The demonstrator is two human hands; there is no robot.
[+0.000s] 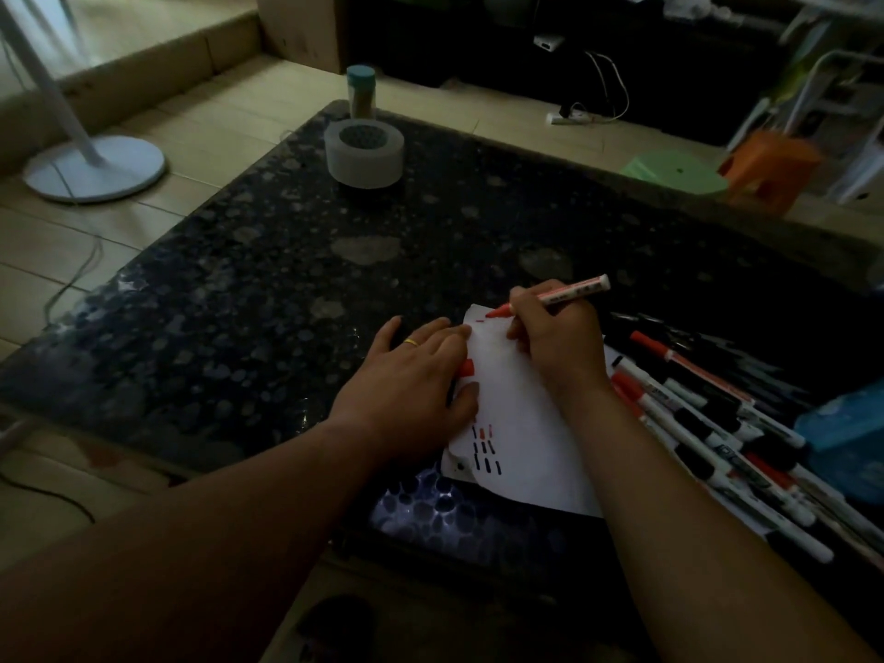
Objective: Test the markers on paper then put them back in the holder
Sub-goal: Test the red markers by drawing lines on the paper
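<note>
My right hand grips a red marker, uncapped, with its tip on the top edge of the white paper. A short red stroke lies by the tip. Several red and black test strokes sit near the paper's lower left corner. My left hand lies flat on the paper's left edge, fingers stretched out, with the red cap pinched between thumb and forefinger. The round white holder, full of dark holes, stands far back on the table.
Several markers with red and black caps lie in a heap to the right of the paper. A blue pack is at the right edge. A teal-lidded bottle stands behind the holder. The dark speckled table stretches out to the left.
</note>
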